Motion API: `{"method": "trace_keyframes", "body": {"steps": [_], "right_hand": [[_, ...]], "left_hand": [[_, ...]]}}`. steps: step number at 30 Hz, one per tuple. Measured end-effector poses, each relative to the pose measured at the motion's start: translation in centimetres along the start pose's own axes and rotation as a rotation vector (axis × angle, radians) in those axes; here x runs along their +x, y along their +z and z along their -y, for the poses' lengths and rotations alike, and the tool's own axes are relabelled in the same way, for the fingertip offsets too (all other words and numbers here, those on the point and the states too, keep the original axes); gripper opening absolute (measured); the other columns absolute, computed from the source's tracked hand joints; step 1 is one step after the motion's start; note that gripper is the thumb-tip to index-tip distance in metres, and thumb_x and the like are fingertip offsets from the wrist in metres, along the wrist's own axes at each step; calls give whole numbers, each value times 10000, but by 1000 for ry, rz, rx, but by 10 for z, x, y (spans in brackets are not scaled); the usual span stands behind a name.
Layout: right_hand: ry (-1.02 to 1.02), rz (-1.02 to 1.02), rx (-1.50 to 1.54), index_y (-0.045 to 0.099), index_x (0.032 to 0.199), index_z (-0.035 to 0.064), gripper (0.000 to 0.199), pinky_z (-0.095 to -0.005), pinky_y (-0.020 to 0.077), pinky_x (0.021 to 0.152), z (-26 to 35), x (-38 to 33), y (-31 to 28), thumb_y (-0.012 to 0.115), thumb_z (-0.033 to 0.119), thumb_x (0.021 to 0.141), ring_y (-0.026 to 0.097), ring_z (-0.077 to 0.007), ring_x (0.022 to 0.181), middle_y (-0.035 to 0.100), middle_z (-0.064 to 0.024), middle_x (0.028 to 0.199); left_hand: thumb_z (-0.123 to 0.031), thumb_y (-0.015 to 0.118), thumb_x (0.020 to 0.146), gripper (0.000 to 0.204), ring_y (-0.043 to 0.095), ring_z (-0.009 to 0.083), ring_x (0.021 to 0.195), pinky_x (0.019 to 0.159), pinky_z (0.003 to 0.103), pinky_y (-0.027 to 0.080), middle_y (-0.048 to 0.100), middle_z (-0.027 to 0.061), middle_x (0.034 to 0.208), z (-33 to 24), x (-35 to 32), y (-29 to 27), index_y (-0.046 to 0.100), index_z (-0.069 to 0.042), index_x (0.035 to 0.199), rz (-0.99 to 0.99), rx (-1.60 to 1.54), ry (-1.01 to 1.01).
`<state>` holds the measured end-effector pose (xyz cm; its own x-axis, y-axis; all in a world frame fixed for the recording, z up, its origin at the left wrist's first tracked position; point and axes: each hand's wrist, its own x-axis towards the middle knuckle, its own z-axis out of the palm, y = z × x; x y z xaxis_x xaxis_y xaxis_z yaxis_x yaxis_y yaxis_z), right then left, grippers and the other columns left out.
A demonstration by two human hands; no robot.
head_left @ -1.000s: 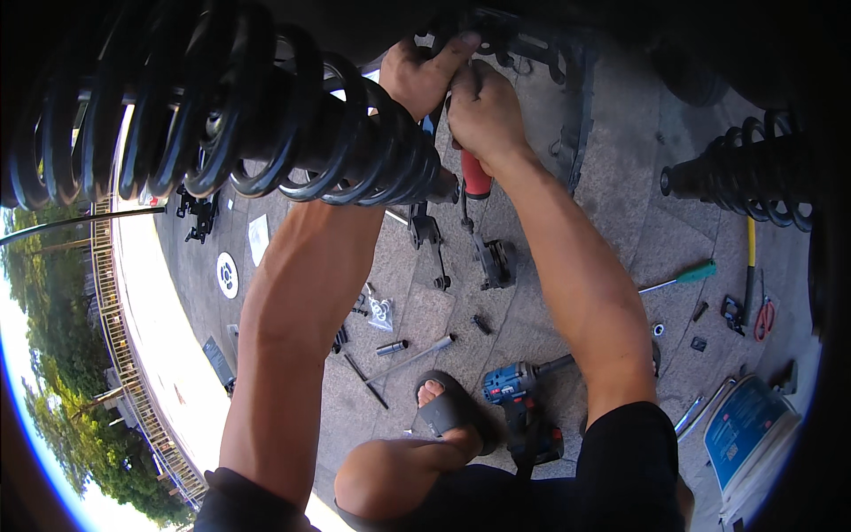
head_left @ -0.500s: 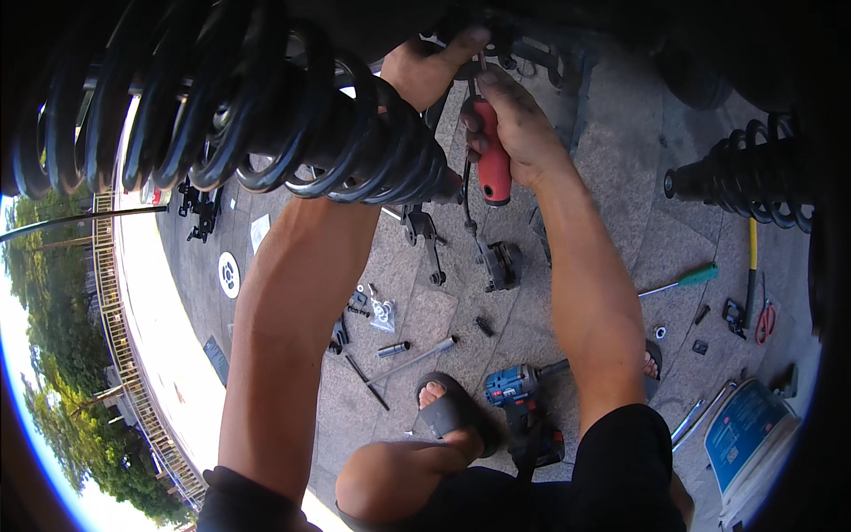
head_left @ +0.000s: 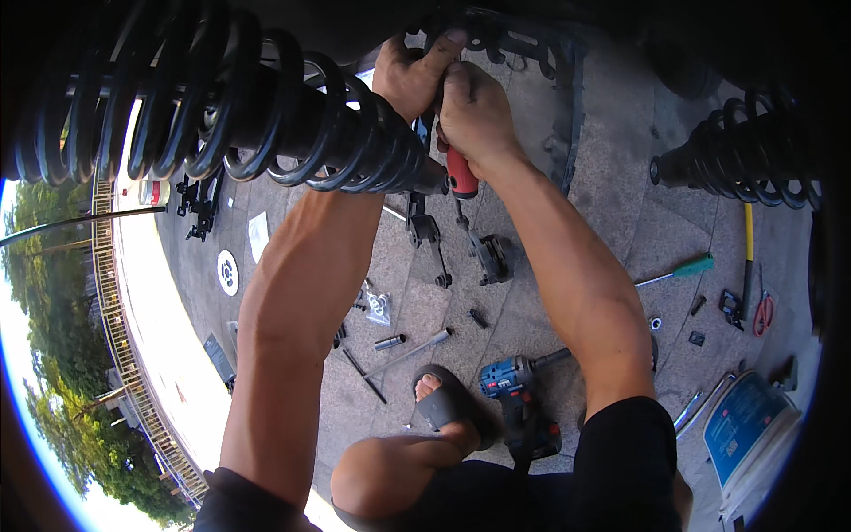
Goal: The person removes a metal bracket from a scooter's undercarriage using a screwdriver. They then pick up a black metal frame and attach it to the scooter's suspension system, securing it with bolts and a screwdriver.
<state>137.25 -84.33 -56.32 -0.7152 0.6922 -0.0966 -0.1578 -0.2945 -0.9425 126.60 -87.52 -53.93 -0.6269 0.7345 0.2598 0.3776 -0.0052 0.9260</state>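
My right hand is closed round a red-handled screwdriver, with the butt of the handle pointing down toward me. Its tip is hidden among dark parts at the top. Close beside it, my left hand is raised to the dark underside, thumb pressed on a part I cannot make out. The other left fingers are mostly hidden. A black coil spring shock absorber crosses in front of my left forearm. Below the hands hang black brackets and a dark caliper-like part.
A second coil spring shock juts in at right. On the paving lie a blue cordless impact wrench, a socket, a bag of small parts, a green-handled screwdriver and red-handled scissors. A blue-labelled container stands lower right.
My right hand has moved up and left with the screwdriver, now close against my left hand. The left hand has shifted slightly left. The view has moved a little.
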Motion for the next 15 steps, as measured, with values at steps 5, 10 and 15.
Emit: {"method": "trace_keyframes", "body": {"steps": [5, 10, 15], "right_hand": [[-74, -108, -253, 578, 1009, -8, 311, -338, 490, 450, 1, 0, 3, 439, 269, 982, 607, -209, 497, 604, -131, 684], [91, 69, 30, 518, 1088, 53, 298, -302, 432, 424, 14, -11, -20, 448, 330, 1004, 505, -121, 486, 511, -29, 673], [141, 67, 114, 511, 1053, 27, 197, -281, 442, 462, 19, -15, -32, 427, 196, 996, 525, -124, 510, 536, -42, 654]], "left_hand": [[-247, 738, 845, 501, 564, 104, 651, 549, 269, 466, 639, 80, 802, -1, 1, 1, 508, 46, 1181, -25, 39, -26], [-230, 775, 819, 444, 585, 132, 786, 662, 298, 496, 648, 81, 896, 3, 4, 1, 565, 44, 1098, 7, 23, -80], [-208, 819, 778, 482, 591, 136, 895, 760, 313, 503, 653, 78, 978, 1, 10, -4, 572, 32, 1115, 49, 77, 67]]}}
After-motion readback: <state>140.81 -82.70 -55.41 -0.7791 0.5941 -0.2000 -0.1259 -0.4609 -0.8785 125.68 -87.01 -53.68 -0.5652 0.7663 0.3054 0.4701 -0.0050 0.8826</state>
